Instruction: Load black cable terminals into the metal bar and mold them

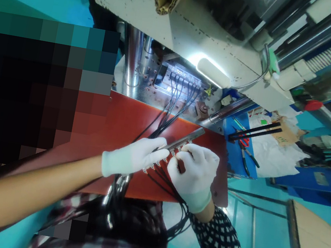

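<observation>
Both my hands wear white gloves over a red-brown work board point(127, 121). My left hand point(135, 157) grips the near end of a long grey metal bar point(187, 138) that carries a row of small cable plugs. My right hand point(195, 174) is closed in a pinch on one of the plugs along the bar's lower edge. Several black cables point(162, 181) hang from the plugs toward my lap. More black cables point(171, 108) run from the board up into a lit metal fixture point(176, 77) under the machine.
A large white machine body point(177, 19) overhangs the board, with a shiny steel column point(132, 60) at the left. To the right lie a blue tray point(239, 152) with red-handled pliers point(245, 143), black rods and white sheets. A cardboard box point(318, 240) stands lower right.
</observation>
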Available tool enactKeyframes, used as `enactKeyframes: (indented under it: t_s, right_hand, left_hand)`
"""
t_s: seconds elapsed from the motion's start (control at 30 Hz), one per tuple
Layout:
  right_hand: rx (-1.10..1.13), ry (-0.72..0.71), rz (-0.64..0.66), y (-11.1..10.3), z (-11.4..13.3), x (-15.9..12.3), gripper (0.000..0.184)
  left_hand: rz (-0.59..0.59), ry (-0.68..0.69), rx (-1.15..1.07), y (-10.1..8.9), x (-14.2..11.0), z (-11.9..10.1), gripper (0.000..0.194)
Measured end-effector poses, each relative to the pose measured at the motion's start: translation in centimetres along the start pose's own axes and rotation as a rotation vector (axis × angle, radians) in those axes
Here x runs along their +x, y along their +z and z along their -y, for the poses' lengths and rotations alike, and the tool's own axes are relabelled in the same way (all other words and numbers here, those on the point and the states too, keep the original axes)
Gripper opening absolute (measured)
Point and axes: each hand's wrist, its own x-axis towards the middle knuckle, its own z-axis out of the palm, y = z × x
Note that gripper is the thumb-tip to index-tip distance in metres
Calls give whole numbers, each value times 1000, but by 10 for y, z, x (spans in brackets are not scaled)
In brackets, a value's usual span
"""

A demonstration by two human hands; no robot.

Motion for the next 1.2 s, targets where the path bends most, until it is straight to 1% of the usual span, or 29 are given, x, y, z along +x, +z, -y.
enactKeyframes:
  t_s: [0.07,0.17,0.23,0.37,0.47,0.57,0.67,0.77,0.93,1.03,1.13,1.2]
  right_hand:
    - [-7,3,5,-2,1,-1,13]
    - [-19,25,36,-10,6,-4,5]
    - [-15,15,41,-12,10,-6,9]
    - [12,-30,61,-5,15,-6,9]
    - [22,-47,45,0,16,-5,10]
    - [4,-32,33,-4,18,-6,7]
    - [0,-36,40,-9,22,-8,11]
    - [15,-89,54,-7,26,-7,9]
    - [8,-97,37,2,27,-5,11]
    - [19,-94,30,-3,28,-7,9]
    - [23,-85,56,-9,31,-10,12]
    - [15,-92,71,-8,34,-10,11]
  left_hand:
    - [-7,6,-2,0,0,1,38]
    - [-13,-5,-12,1,1,2,38]
    - [-16,-16,-11,1,2,1,39]
    - [-26,-38,-5,1,4,0,39]
    - [-31,-42,0,1,3,-2,38]
    - [-29,-46,-15,0,2,-3,37]
    - [-24,-47,-45,0,2,-3,37]
    - [-35,-52,-62,0,3,-3,37]
    - [-11,-60,-73,1,3,-5,36]
    - [-12,-66,-105,1,2,-5,34]
    - [-7,-74,-145,1,2,-5,32]
    - [-2,-79,-167,1,2,-4,32]
